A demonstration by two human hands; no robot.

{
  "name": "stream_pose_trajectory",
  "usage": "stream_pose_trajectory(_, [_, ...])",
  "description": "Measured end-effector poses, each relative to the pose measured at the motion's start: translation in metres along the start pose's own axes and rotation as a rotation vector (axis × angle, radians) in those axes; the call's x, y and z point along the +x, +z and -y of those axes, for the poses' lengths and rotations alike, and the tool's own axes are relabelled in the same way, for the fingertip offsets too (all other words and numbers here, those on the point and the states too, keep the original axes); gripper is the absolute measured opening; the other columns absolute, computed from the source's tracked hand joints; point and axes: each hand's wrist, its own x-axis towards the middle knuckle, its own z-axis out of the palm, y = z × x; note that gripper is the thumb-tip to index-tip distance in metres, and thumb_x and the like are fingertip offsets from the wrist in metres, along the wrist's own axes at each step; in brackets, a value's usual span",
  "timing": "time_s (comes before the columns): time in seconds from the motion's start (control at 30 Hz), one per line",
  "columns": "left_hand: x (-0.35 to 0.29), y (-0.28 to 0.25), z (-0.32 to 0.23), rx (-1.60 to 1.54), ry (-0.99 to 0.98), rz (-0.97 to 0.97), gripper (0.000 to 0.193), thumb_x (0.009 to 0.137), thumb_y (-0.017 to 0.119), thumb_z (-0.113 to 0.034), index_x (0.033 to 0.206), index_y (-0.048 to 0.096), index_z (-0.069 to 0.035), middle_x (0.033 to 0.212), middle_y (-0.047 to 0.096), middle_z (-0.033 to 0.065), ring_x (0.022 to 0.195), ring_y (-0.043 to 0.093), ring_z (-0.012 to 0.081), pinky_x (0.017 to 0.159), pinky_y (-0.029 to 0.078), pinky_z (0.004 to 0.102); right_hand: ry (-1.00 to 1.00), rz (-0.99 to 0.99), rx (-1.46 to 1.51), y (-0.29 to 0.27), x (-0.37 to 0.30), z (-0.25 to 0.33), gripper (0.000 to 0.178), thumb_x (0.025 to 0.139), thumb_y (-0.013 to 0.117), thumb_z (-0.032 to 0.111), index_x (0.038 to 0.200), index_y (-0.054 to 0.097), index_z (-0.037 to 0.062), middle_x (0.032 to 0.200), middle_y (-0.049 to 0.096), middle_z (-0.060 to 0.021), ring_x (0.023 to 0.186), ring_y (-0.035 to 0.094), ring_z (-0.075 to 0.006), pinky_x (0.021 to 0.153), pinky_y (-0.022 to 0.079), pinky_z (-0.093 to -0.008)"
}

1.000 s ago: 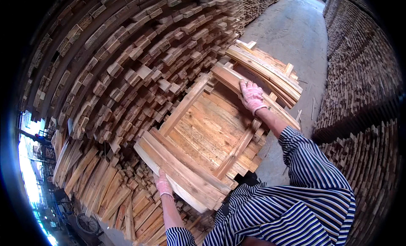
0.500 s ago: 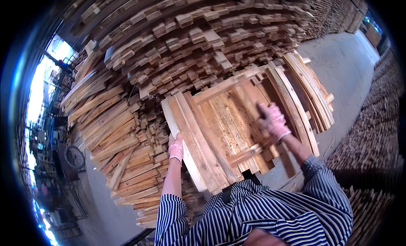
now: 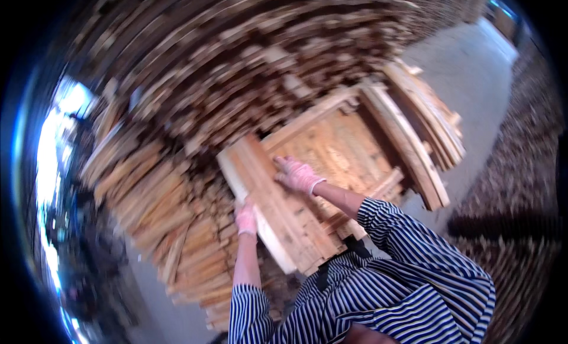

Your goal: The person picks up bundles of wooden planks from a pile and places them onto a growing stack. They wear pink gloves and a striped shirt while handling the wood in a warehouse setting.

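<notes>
In front of me several planks (image 3: 278, 193) lie side by side, forming a row along the left of a low wooden stack. My left hand (image 3: 245, 217), in a pinkish glove, is closed on the outer left edge of this row, beside a pale plank (image 3: 273, 247). On the row's inner edge is my right hand (image 3: 297, 175), gloved alike, its fingers closed over a plank there. The fingertips are partly smeared by motion. Right of that hand, lower boards (image 3: 331, 152) show between two crosspieces.
Curved thick planks (image 3: 402, 140) lie along the stack's right side. Behind rises a tall wall of stacked lumber (image 3: 254, 60). Loose boards (image 3: 151, 196) are heaped at the left. Concrete floor (image 3: 467, 66) shows at the right, with more piled wood (image 3: 515, 160) beyond.
My right hand has moved left from the stack's middle, where it held a blurred plank, to the row's inner edge. The row now reaches further right. My left hand stays at the outer edge.
</notes>
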Motion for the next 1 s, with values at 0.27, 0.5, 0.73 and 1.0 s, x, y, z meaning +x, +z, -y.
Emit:
stream_pose_trajectory(0.27, [0.011,-0.007,0.023,-0.256,0.134,0.027,0.072,0.102,0.057,-0.027,0.156,0.024,0.008,0.156,0.040,0.0238,0.139,0.045,0.0319,0.117,0.035,0.0398,0.558,-0.629,-0.678,-0.192,-0.063,-0.137,0.071,0.087,0.070,0.031,0.147,0.041,0.0068,0.134,0.053,-0.0254,0.116,0.056,-0.0453,0.098,0.046,-0.0555])
stream_pose_trajectory(0.5, [0.008,-0.007,0.010,0.364,0.326,-0.227,0.073,0.102,0.059,-0.027,0.158,0.023,0.002,0.158,0.035,0.0257,0.143,0.040,0.0359,0.121,0.032,0.0419,0.542,-0.268,-0.226,-0.271,-0.125,-0.212,0.071,0.092,0.060,0.057,0.150,0.046,0.0188,0.135,0.055,-0.0248,0.127,0.052,-0.0444,0.103,0.045,-0.0516])
stream_pose_trajectory(0.73, [-0.104,0.267,-0.143,-0.212,0.390,0.520,0.090,0.096,0.069,-0.035,0.162,0.016,-0.004,0.165,0.026,0.0199,0.153,0.024,0.0322,0.125,0.023,0.0423,0.453,-0.370,-0.451,-0.263,-0.131,-0.218,0.047,0.094,0.063,0.037,0.130,0.051,0.0093,0.119,0.058,-0.0236,0.111,0.057,-0.0460,0.089,0.050,-0.0559])
stream_pose_trajectory(1.0, [-0.089,0.475,-0.125,-0.322,-0.213,0.656,0.089,0.088,0.074,-0.048,0.152,0.035,0.000,0.149,0.048,0.0179,0.130,0.052,0.0311,0.110,0.043,0.0463,0.511,-0.346,-0.173,-0.344,-0.108,-0.229,0.059,0.085,0.068,0.039,0.137,0.057,0.0125,0.118,0.066,-0.0231,0.113,0.064,-0.0382,0.098,0.053,-0.0443])
